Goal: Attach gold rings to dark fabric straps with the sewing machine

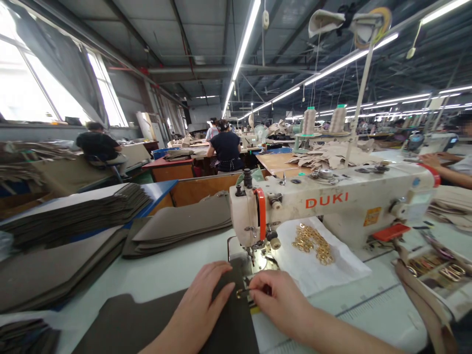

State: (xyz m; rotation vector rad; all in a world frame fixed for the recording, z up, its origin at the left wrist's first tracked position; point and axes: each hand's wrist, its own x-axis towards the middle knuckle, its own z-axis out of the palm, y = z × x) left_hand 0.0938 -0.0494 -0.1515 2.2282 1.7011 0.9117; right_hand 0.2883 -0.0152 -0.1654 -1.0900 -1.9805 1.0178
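My left hand (201, 295) lies flat with fingers stretched on a dark grey-brown panel (147, 319), just in front of the sewing machine (287, 201). My right hand (278, 297) pinches a small gold ring (242, 294) at the panel's right edge, thumb and forefinger together. A small dark piece shows beside those fingertips; its shape is partly hidden. Behind both hands is the lit needle and presser foot area (256, 253). On a white cloth (346, 255) under the machine arm lies a pile of gold rings (313, 243).
Stacked dark panels (184, 221) lie left of the machine, with more stacks (55, 260) further left. Right is a tray (438, 280) of metal rings and tools, with a hanging strap (424, 300). Thread cones (309, 121) stand behind. Other people (226, 147) sit further off.
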